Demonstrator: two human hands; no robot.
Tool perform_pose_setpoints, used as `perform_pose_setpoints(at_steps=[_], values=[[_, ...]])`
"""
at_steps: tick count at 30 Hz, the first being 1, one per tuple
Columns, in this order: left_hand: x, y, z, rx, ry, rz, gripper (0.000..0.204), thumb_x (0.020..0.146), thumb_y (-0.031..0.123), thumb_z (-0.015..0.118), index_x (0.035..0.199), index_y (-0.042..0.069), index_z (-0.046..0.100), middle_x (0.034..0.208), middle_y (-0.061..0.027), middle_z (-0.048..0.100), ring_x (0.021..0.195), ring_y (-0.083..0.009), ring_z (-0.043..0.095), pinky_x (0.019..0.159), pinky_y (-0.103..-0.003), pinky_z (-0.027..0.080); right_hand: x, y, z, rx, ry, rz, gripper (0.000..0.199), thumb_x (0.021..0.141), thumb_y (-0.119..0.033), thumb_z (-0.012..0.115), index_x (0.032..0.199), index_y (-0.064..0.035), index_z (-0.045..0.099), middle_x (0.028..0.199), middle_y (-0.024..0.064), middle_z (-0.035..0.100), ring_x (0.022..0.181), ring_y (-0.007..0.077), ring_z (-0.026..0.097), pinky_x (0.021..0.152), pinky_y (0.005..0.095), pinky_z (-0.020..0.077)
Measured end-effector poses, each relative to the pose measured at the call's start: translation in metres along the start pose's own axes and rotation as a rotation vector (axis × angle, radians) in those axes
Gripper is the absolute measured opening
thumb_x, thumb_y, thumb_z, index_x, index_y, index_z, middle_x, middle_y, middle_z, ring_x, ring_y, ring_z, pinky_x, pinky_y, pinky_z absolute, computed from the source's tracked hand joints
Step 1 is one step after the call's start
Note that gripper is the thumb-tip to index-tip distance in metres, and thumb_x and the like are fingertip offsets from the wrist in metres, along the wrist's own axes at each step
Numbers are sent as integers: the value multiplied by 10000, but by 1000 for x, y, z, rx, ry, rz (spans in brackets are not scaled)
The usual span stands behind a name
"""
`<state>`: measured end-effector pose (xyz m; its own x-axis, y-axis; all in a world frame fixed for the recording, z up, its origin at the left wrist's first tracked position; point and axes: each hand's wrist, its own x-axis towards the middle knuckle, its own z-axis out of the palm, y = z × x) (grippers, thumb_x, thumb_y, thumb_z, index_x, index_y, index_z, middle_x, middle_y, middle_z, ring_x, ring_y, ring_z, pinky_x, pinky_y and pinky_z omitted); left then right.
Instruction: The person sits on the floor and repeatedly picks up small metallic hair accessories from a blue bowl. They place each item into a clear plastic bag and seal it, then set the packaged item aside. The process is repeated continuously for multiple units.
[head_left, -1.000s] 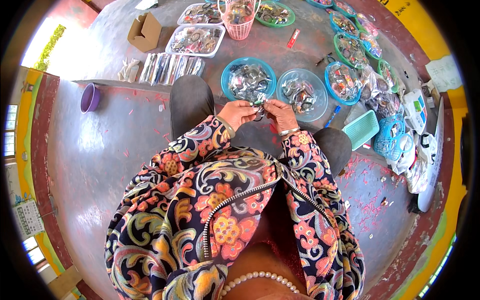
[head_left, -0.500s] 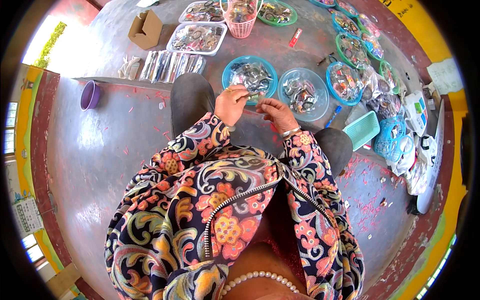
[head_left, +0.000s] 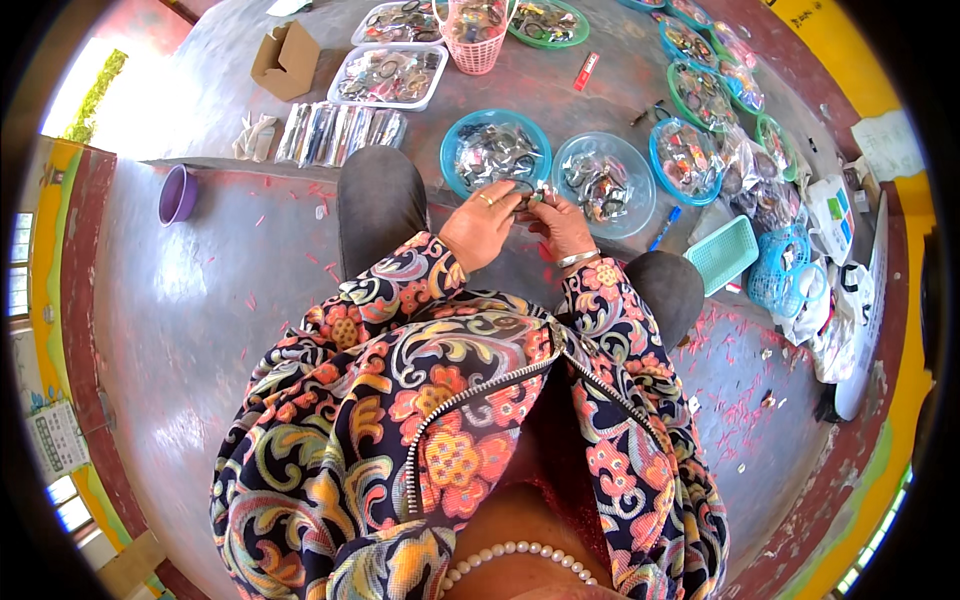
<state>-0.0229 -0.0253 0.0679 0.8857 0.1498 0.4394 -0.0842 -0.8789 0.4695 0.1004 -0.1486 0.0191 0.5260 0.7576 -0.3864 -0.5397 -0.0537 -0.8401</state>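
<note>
At 12 o'clock just past the knees, left hand (head_left: 480, 225) and right hand (head_left: 562, 225) are pinching one small part (head_left: 528, 200) together, fingers curled, mid-fit; detail too small to tell. Next likely calling for a steady seat. Beyond, blue bowl (head_left: 455, 150) and clear bowl (head_left: 640, 205) are waiting. Since earlier, both hands are lifting slightly forward toward the bowls.

A small dark, shiny piece (head_left: 530, 197), pinched between both hands' fingertips.

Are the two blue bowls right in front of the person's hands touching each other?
Apart. The head view shows a thin strip of grey floor between the darker blue bowl and the lighter blue bowl.
</note>
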Motion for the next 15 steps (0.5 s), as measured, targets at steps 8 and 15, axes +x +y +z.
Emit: perform_pose_setpoints(at_steps=[8,15], values=[[-2,-16,2,-789,-181,-754,346,744,134,608,1056,16,516,1014,-109,546,800,-138,559,535,-220,463,-12,-22,12,-224,-305,-41,307,726,-17,573,1019,-33,480,835,12,563,738,80,526,635,210,402],[-3,-22,7,-1178,-238,-1045,200,765,114,591,941,26,556,812,-25,572,687,-76,532,538,-172,429,0,-8,0,-254,-242,-38,363,686,-59,628,997,-56,442,801,27,575,677,70,506,599,205,396]])
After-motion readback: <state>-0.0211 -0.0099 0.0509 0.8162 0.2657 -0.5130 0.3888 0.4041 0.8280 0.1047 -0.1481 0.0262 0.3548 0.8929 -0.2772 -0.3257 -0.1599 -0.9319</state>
